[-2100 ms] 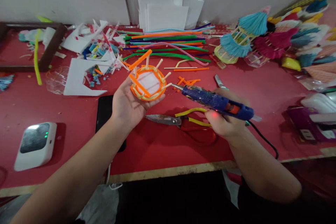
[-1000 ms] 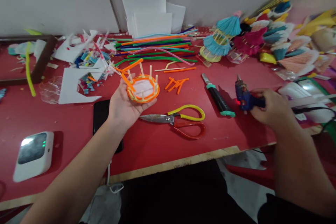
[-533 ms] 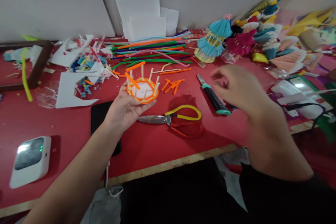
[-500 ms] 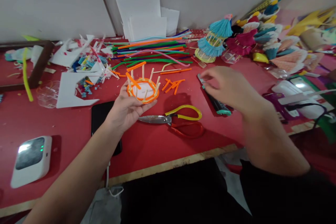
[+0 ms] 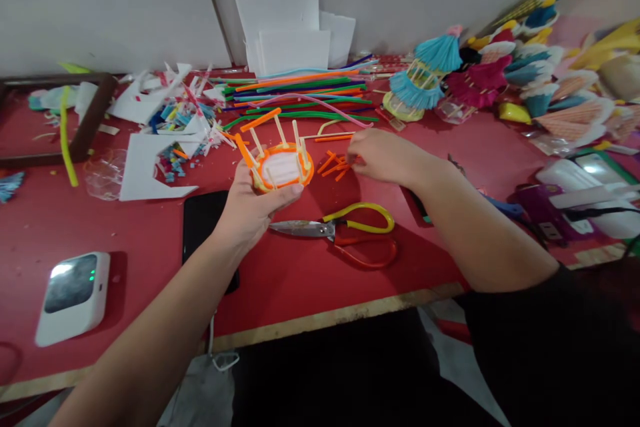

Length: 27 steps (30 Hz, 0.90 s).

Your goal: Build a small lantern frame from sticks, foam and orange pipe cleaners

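My left hand [image 5: 253, 207] is closed round a small craft frame [image 5: 306, 177], holding it above the table. It has a white round base, an orange rim, and several pale sticks standing up. Short orange strips lie across some stick tops. Over the red table my right hand [image 5: 383, 157] has its fingers curled down at a small pile of short orange pipe-cleaner pieces [image 5: 333, 163]. Its fingertips are partly hidden, so what they pinch is unclear. Scissors [image 5: 310, 229] with a yellow and a red handle lie below the pile.
Long coloured pipe cleaners [image 5: 300, 97] lie at the back before white sheets [image 5: 295, 53]. Paper scraps [image 5: 170, 103] are heaped at left. A black phone [image 5: 205, 220] and a white device [image 5: 75, 293] lie nearer. Finished paper crafts [image 5: 417, 83] stand at right.
My right hand has moved left, from above the dark green-ended tool to the orange pieces. My left hand has tilted the frame a little. The view has shifted slightly.
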### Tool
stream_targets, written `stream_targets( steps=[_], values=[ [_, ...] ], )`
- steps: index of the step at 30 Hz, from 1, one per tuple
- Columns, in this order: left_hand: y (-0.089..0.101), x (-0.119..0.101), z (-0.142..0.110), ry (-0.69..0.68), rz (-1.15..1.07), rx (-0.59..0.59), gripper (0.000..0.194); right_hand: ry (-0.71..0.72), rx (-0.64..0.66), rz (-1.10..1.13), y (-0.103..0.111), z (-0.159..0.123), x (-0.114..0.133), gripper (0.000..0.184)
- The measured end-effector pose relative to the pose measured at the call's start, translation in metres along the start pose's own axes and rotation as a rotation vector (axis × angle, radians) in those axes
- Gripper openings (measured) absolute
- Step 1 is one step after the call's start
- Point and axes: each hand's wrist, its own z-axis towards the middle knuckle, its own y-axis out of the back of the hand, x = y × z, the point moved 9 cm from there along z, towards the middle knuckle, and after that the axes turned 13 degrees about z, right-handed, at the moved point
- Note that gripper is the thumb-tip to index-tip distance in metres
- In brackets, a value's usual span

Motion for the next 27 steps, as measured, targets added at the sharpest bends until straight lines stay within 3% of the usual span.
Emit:
stream_targets(
  steps=[6, 12, 16, 20, 24, 27],
  values=[
    [0.000, -0.001, -0.002, -0.077, 0.074, 0.018, 0.096, -0.070, -0.070, 0.023, 0.019, 0.000, -0.016, 0.017],
    [-0.003, 0.005, 0.000, -0.078, 0.068, 0.075, 0.076, -0.070, -0.134, 0.097, 0.045, 0.003, -0.022, 0.012],
    [-0.002, 0.008, 0.000, -0.077, 0.102, 0.053, 0.067, -0.125, -0.265, 0.159, 0.085, -0.003, -0.005, 0.008],
    [-0.002, 0.001, -0.003, -0.144, 0.192, 0.024, 0.066, -0.161, -0.364, 0.492, 0.119, -0.016, 0.023, 0.008],
    [0.000, -0.005, -0.005, -0.178, 0.283, -0.003, 0.069, -0.073, -0.302, 0.794, 0.119, -0.015, 0.051, 0.015],
    [-0.004, -0.008, -0.004, -0.212, 0.397, 0.051, 0.059, 0.037, -0.238, 0.941, 0.111, -0.008, 0.062, 0.011]
  ],
)
